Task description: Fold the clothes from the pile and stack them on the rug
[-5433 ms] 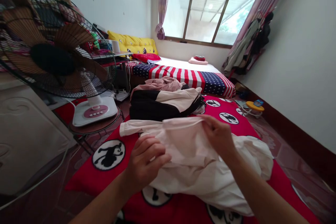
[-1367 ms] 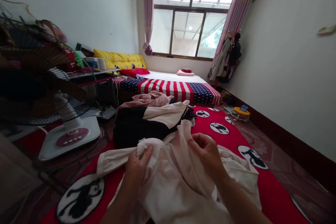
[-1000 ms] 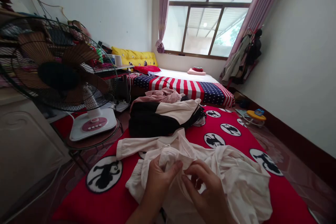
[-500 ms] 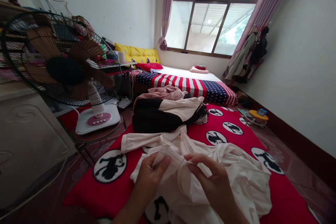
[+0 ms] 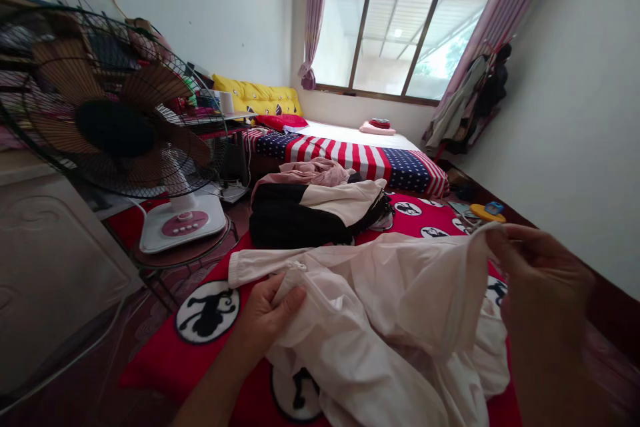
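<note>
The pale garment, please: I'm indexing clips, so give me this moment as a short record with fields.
Garment: pale, loosely spread, one sleeve stretched toward the left of the picture
Left hand: pinching the garment near its middle
Right hand: holding up another edge, apart from the left
Surface: red cloth with dark figures in white circles
Beyond garment: heaped black-and-cream clothing and pink cloth
Picture left: fan
Background: bed with stars-and-stripes cover, window
</note>
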The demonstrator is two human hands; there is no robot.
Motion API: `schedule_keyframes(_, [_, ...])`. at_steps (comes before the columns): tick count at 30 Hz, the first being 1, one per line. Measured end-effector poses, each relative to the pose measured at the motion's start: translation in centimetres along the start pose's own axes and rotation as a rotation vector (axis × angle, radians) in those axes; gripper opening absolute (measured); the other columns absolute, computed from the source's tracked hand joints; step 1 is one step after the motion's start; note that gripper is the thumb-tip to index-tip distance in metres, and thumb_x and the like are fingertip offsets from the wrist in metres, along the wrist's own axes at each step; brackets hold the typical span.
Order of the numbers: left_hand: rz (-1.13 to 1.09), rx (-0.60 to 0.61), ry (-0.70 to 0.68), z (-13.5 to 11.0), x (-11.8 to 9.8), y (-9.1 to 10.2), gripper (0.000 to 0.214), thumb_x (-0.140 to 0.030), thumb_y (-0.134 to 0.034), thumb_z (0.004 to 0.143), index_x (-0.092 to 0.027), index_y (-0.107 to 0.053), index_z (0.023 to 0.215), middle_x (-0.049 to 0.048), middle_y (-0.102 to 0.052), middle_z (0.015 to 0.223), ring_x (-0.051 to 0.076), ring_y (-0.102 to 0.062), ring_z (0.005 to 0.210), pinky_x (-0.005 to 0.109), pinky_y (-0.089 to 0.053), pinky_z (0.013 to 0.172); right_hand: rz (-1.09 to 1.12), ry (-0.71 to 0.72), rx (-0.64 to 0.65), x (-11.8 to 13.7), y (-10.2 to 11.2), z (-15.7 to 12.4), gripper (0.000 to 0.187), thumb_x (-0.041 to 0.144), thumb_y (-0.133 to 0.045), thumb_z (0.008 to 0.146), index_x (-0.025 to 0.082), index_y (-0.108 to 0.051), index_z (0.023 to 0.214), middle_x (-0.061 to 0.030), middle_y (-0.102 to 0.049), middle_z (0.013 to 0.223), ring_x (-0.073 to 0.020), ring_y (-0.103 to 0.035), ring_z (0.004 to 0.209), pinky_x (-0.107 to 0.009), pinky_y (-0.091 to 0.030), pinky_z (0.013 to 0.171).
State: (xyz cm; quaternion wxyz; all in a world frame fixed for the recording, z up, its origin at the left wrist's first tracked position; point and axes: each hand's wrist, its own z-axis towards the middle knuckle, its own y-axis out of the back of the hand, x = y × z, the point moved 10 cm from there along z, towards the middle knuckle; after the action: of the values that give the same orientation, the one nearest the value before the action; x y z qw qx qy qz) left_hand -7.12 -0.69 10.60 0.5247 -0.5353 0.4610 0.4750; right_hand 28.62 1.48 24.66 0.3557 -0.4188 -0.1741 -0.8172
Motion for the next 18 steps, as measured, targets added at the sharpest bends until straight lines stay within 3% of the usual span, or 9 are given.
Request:
schedule_keyframes(2, [0.121, 0.093, -0.092, 0.0, -1.4, -1.1, 0.037, -0.051, -0.066, 0.078, -0.014, -0.071, 0.083, 0.0044, -0.065, 0.076, 0.016, -0.058, 0.067, 0.023, -0.048, 0.060, 0.081, -0.049, 0.206, 0.2, -3.1, -0.9, 0.024, 0.037, -0.078, 0.069, 0.020, -0.070, 0.085, 0.0009, -0.062, 0.067, -0.0108, -0.052, 0.058, -0.024, -0.041, 0.053])
schedule_keyframes(4, [0.244, 0.167, -0.252, -0.3, -3.3, -2.5, 0.029, -0.044, -0.063, 0.083, -0.016, -0.073, 0.084, 0.0083, -0.067, 0.100, 0.022, -0.061, 0.092, 0.030, -0.050, 0.083, 0.174, -0.100, 0.477, 0.5, -7.2, -3.7, 0.022, 0.034, -0.079, 0.067, 0.020, -0.070, 0.081, 0.0018, -0.061, 0.064, -0.0102, -0.051, 0.055, -0.022, -0.041, 0.050])
schedule_keyframes(6, [0.331, 0.194, -0.390, -0.6, -4.7, -3.4, 0.022, -0.038, -0.063, 0.084, -0.019, -0.075, 0.086, 0.0084, -0.056, 0.131, 0.026, -0.052, 0.118, 0.035, -0.039, 0.103, 0.227, -0.103, 0.742, 1.3, -11.1, -7.6, 0.015, 0.030, -0.076, 0.071, 0.019, -0.070, 0.079, -0.0001, -0.063, 0.070, -0.0114, -0.054, 0.060, -0.022, -0.043, 0.053])
schedule_keyframes(8, [0.387, 0.207, -0.436, -0.8, -5.3, -3.8, 0.020, -0.035, -0.063, 0.085, -0.020, -0.075, 0.083, 0.0067, -0.045, 0.145, 0.028, -0.048, 0.125, 0.036, -0.036, 0.108, 0.239, -0.077, 0.916, 2.2, -13.6, -11.1, 0.008, 0.025, -0.071, 0.075, 0.018, -0.069, 0.077, -0.0020, -0.065, 0.078, -0.0126, -0.056, 0.068, -0.023, -0.045, 0.058])
schedule_keyframes(11, [0.457, 0.258, -0.453, -1.2, -5.4, -4.2, 0.020, -0.034, -0.063, 0.085, -0.019, -0.075, 0.077, 0.0063, -0.041, 0.148, 0.028, -0.053, 0.120, 0.036, -0.041, 0.105, 0.230, -0.088, 1.015, 2.8, -15.4, -14.3, 0.002, 0.019, -0.069, 0.075, 0.017, -0.069, 0.074, -0.0003, -0.063, 0.072, -0.0112, -0.055, 0.065, -0.022, -0.044, 0.058])
schedule_keyframes(14, [0.535, 0.332, -0.508, -1.7, -5.3, -4.7, 0.016, -0.031, -0.063, 0.085, -0.023, -0.077, 0.086, 0.0056, -0.043, 0.147, 0.027, -0.054, 0.120, 0.035, -0.043, 0.103, 0.286, -0.118, 1.029, 3.3, -15.8, -15.9, 0.004, 0.013, -0.068, 0.073, 0.016, -0.068, 0.071, 0.0003, -0.065, 0.072, -0.0105, -0.056, 0.065, -0.021, -0.044, 0.058])
schedule_keyframes(18, [0.610, 0.324, -0.576, -1.5, -4.9, -4.2, 0.018, -0.028, -0.062, 0.085, -0.026, -0.077, 0.095, 0.0071, -0.062, 0.127, 0.025, -0.062, 0.111, 0.032, -0.051, 0.092, 0.446, -0.218, 1.066, 2.6, -14.8, -17.3, 0.021, 0.013, -0.066, 0.075, 0.019, -0.068, 0.096, -0.0033, -0.069, 0.094, -0.0148, -0.066, 0.081, -0.024, -0.052, 0.068])
